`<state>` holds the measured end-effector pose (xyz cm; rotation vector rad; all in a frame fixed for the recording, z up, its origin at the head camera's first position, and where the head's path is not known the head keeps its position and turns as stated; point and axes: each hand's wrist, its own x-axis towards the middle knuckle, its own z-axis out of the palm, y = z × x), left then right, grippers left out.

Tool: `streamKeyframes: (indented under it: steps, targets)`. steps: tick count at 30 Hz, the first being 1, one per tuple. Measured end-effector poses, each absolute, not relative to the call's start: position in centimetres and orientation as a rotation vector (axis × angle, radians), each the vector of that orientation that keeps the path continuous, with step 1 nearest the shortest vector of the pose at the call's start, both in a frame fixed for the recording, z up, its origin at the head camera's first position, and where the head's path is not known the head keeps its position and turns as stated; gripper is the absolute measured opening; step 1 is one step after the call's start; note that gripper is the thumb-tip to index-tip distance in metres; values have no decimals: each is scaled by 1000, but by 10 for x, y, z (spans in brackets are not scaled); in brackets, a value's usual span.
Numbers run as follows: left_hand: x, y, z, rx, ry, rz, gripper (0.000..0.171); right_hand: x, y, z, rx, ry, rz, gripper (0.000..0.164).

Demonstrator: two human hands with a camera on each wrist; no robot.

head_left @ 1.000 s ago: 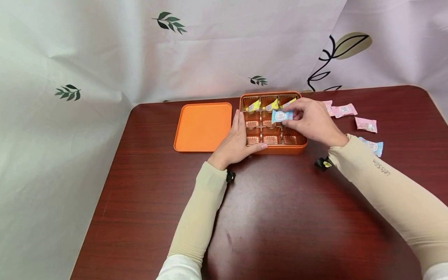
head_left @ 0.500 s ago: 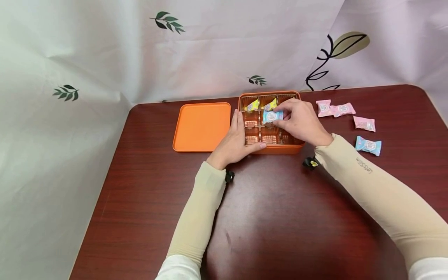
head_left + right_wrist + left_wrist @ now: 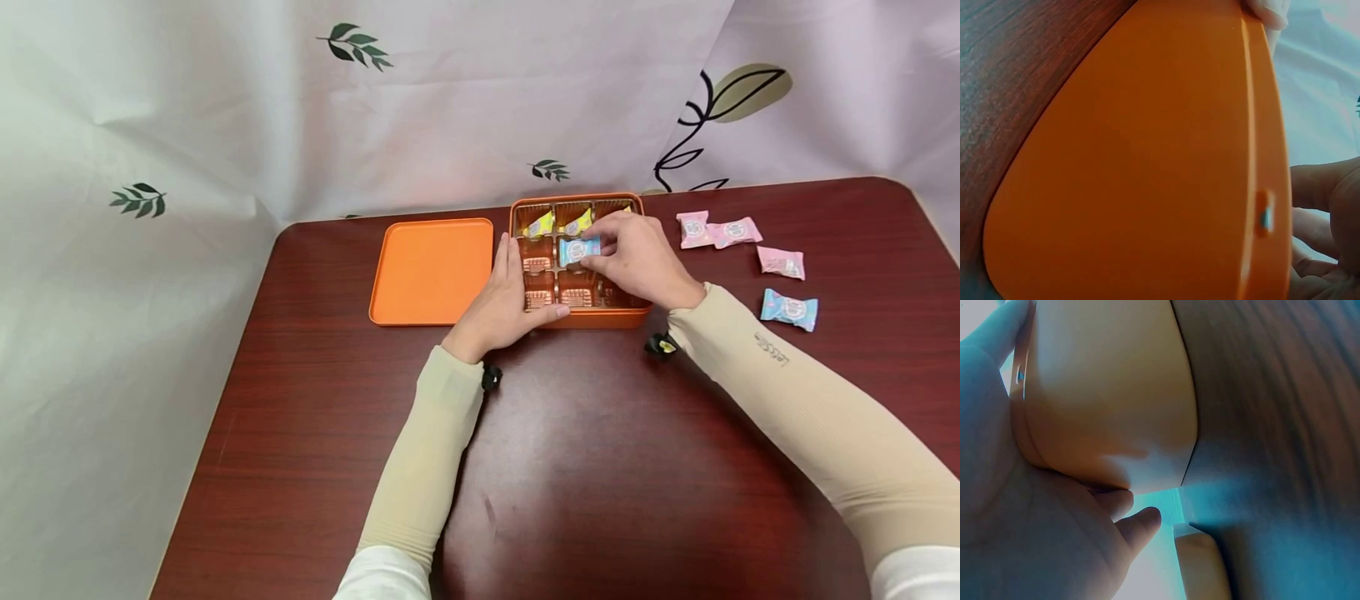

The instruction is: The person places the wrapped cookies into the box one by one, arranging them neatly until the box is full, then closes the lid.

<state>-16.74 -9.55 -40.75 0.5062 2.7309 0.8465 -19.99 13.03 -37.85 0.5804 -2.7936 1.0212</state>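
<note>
An orange box (image 3: 609, 320) with a clear divided insert stands near the back of the table. My right hand (image 3: 643, 257) is over it and pinches a blue-wrapped candy (image 3: 576, 251) between thumb and fingers, in the middle compartment. Yellow-wrapped candies (image 3: 537, 224) lie in the back row; the one at right is mostly hidden by the hand. My left hand (image 3: 501, 304) rests against the box's front left corner, fingers straight along the left side and thumb along the front. The left wrist view shows this hand (image 3: 1047, 531) touching the box wall (image 3: 1110, 394).
An orange lid (image 3: 431, 271) lies left of the box. To the right are several pink-wrapped candies (image 3: 781, 262) and another blue-wrapped candy (image 3: 789, 310) on the dark red table (image 3: 570, 467). A patterned curtain (image 3: 450, 108) hangs behind the table.
My right hand has carried the blue-wrapped candy leftward and down into the middle compartment. The left hand has stayed against the box.
</note>
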Motion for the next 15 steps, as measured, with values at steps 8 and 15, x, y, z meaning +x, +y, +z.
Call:
streamKeyframes:
  steps: [8,15]
  targets:
    - [-168,-96,-408,513,2740,834,124,-203,127,-379,652,-2804,984,27]
    - [-168,-96,-408,509,2738,848,125,-206,124,-380,713,-2826,927,28]
